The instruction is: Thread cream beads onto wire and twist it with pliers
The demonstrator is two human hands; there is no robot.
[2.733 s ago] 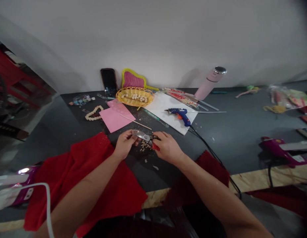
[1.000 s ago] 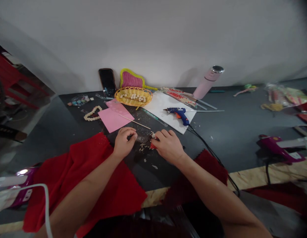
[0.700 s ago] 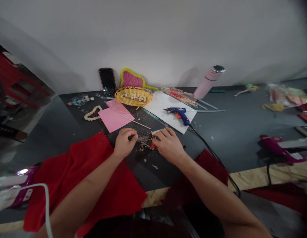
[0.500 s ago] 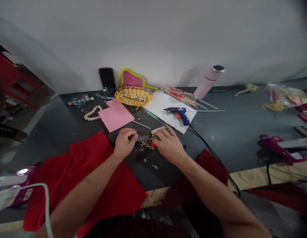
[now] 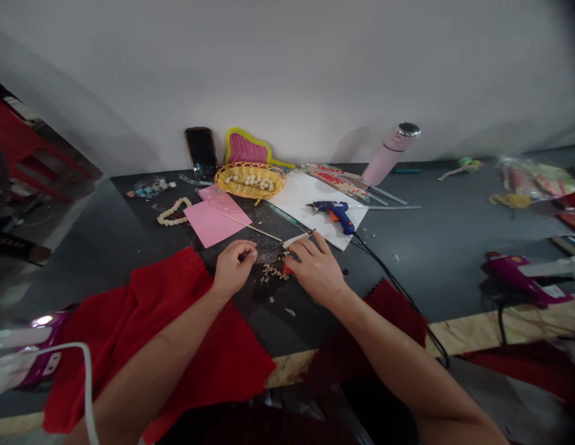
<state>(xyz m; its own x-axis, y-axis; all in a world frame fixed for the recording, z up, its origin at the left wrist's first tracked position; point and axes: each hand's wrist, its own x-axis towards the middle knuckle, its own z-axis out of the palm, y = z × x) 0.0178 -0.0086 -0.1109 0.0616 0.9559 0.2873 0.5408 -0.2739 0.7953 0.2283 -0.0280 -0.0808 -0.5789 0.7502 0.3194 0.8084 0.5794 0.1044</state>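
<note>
My left hand [image 5: 234, 267] is closed in a pinch at the left end of a flat, dark grey strip [image 5: 268, 257], which looks like a blade. Opposite it, my right hand [image 5: 318, 271] bends over a pale, narrow stick-like piece [image 5: 295, 240], fingers pressed down near it. Something small and red [image 5: 287, 270] shows under those fingers, its kind hidden. Between the hands, short pale cut bits [image 5: 274, 272] lie scattered on the dark table. A thin wooden stick [image 5: 264, 233] rests just beyond, touching the pink paper [image 5: 217, 221].
A blue glue gun [image 5: 336, 213] lies on white paper [image 5: 297, 191], its cord running right. Behind are a yellow basket [image 5: 250, 193], a phone [image 5: 201, 153] and a pink bottle [image 5: 384, 162]. Red cloth [image 5: 176, 327] covers the front left. A purple device [image 5: 523, 281] sits far right.
My right index finger has lifted slightly, and a little more of the pale piece shows. My left hand stays in about the same place.
</note>
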